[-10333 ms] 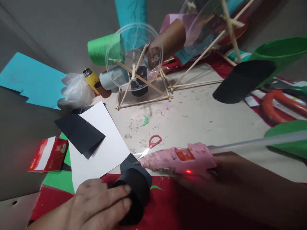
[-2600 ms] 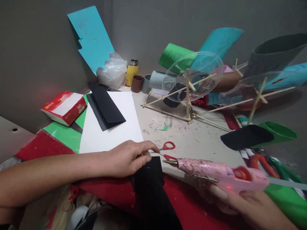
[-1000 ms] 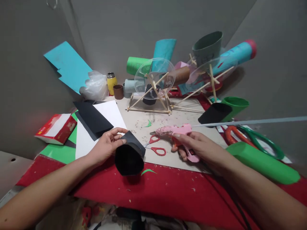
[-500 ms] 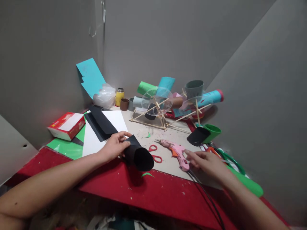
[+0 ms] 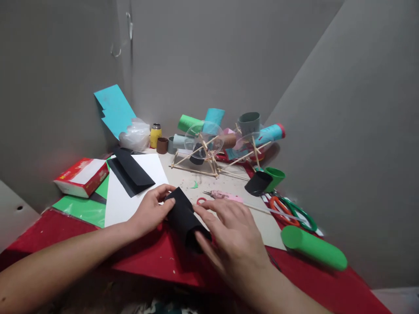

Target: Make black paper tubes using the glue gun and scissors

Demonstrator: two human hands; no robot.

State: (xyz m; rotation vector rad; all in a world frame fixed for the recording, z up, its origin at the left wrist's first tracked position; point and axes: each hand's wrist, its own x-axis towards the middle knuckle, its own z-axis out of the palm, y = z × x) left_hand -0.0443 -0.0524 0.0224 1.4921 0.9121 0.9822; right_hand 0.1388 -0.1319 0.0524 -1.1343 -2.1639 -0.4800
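Note:
A rolled black paper tube (image 5: 182, 218) is tilted above the red table edge, its open end toward me. My left hand (image 5: 155, 209) grips its far end, thumb on top and fingers behind. At the near end, my right hand (image 5: 231, 231) has its fingers closed on the rim, the thumb low by the opening. Behind that hand lies a pink hot glue gun (image 5: 225, 196), mostly covered, its metal nozzle pointing left. One red scissors handle (image 5: 200, 201) peeks out between the tube and my right hand.
A stick-and-plastic-disc wheel frame (image 5: 199, 144) carrying coloured paper tubes stands at the back. On the left are folded black paper (image 5: 132, 172), white paper (image 5: 114, 209) and a red-and-white box (image 5: 81, 176). To the right lie orange-handled scissors (image 5: 283, 211) and a green tube (image 5: 314, 248).
My right hand has left the glue gun and moved left onto the near end of the black tube. My left hand still holds the tube. The view has turned slightly right.

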